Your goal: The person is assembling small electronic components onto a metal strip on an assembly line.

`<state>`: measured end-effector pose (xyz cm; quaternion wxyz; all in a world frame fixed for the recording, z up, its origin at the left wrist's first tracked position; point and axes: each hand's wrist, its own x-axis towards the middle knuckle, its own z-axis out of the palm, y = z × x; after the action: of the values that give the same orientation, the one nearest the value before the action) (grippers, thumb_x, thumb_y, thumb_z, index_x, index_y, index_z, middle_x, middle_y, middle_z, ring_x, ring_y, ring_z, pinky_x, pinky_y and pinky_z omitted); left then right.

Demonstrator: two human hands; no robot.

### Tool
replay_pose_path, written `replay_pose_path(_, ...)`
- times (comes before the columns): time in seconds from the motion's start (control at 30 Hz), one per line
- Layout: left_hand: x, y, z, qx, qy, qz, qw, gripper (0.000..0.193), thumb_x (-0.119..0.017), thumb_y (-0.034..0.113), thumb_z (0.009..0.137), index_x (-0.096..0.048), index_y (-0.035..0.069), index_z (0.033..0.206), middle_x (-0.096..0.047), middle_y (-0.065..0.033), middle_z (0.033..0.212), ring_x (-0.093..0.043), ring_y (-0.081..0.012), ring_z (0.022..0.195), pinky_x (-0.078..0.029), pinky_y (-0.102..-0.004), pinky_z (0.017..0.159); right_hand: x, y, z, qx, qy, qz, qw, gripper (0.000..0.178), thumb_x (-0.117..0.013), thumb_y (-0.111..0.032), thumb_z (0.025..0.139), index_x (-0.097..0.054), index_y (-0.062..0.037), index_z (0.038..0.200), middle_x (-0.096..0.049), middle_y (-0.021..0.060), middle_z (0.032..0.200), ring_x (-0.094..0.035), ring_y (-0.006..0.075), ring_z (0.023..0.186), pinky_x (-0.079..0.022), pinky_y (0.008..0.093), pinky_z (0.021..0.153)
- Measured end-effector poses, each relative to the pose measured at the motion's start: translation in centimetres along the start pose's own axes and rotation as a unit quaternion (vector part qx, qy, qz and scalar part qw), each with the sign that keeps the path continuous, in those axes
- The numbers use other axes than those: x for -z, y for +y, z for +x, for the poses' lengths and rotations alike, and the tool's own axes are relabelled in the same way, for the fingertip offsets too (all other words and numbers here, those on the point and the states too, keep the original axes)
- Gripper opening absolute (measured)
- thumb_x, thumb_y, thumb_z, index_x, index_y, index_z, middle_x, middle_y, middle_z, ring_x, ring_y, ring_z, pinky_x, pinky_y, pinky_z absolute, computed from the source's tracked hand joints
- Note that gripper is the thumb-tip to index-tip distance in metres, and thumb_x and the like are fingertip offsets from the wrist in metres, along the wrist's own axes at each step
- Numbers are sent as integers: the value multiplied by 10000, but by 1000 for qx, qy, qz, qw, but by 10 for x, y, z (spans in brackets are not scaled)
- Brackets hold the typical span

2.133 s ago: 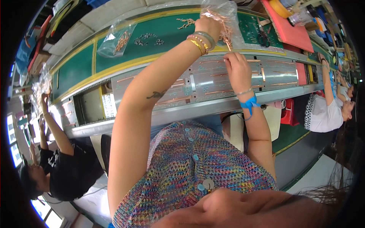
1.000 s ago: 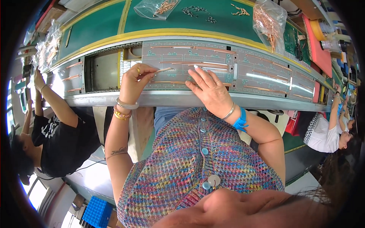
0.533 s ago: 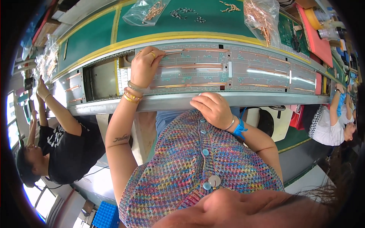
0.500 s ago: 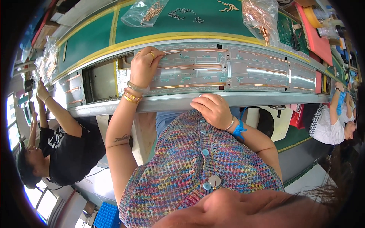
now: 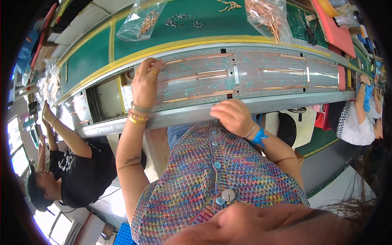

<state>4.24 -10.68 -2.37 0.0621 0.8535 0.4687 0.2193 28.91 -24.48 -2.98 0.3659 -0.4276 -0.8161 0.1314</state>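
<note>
Over the left end of a grey printed panel (image 5: 261,61) is my left hand (image 5: 143,86), its fingers loosely bent and slightly apart. Nothing shows between them, and the near end of a thin copper rod (image 5: 196,58) lies beside the fingertips. More copper rods (image 5: 204,75) run lengthwise in rows along the panel, which sits between metal rails. My right hand (image 5: 233,116) is at the near metal rail (image 5: 183,110), in front of my knitted top. Its fingers are curled together and a little blurred; whatever they may hold is hidden.
Beyond the panel, a green bench mat (image 5: 212,26) carries clear bags of copper pieces (image 5: 149,23) (image 5: 267,20), small silver parts (image 5: 177,20) and scissors (image 5: 311,36). A dark gap (image 5: 104,96) opens left of the panel. One person (image 5: 85,171) works at left, another (image 5: 355,124) at right.
My left hand has drawn back from the rod's end and its fingers have loosened. My right hand has shifted slightly to the right, and the whole view has turned a little.
</note>
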Motion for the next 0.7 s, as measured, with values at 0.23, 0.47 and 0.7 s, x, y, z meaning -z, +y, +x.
replay_pose_path(0.23,3,15,-15,-24,-93,133,987,474,-488,4,757,-510,23,1230,-493,-111,1143,-485,-296,1032,-437,-370,853,77,76,23,-208,92,-200,953,198,-607,-17,734,-640,-114,902,-623,60,859,-579,268,758,-470,377,639)
replay_pose_path(0.47,-4,18,-14,-63,-117,187,973,493,-500,42,759,-493,6,1251,-485,-112,1163,-489,-283,1052,-458,-376,816,97,149,53,-299,93,-339,887,85,-622,-156,807,-631,-86,854,-616,61,794,-600,270,761,-485,370,645)
replay_pose_path(0.7,0,70,51,-108,-34,135,984,262,-549,64,725,-621,47,977,-547,-92,1032,-511,-272,995,-467,-359,782,83,159,45,-366,71,-407,833,130,-655,-201,782,-597,-85,780,-602,96,798,-606,293,787,-507,401,658)
